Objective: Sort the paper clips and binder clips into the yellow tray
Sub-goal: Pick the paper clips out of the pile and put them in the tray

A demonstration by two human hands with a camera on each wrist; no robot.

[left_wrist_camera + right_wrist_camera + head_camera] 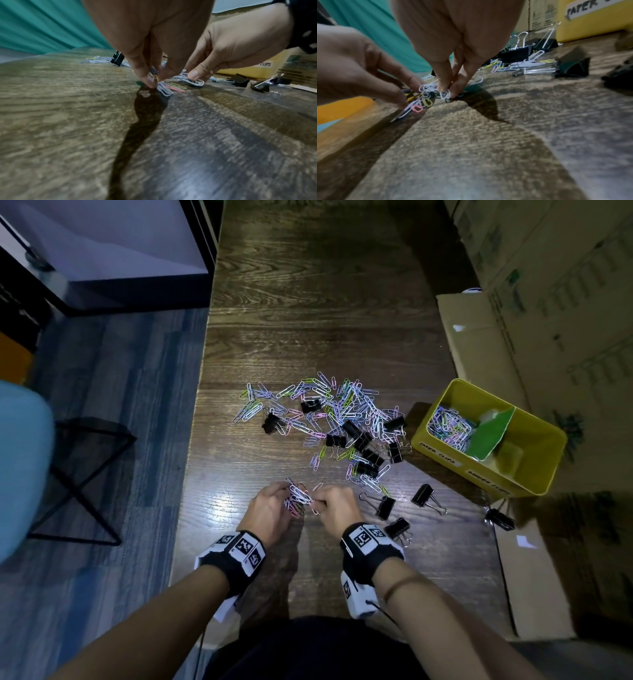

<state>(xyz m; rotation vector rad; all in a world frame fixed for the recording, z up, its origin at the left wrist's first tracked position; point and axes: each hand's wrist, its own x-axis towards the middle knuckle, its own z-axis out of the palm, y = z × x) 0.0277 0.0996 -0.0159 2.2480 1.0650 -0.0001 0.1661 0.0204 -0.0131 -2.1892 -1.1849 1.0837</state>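
A small bunch of coloured paper clips lies on the wooden table near its front edge, between my hands. My left hand pinches the bunch's left side. My right hand pinches clips on its right side. A big loose pile of paper clips mixed with black binder clips spreads across the table's middle. The yellow tray stands at the right; its near compartment holds paper clips behind a green divider.
Several black binder clips lie loose right of my hands. Cardboard boxes stand along the table's right side. A teal chair and a black metal stool frame stand on the floor at the left.
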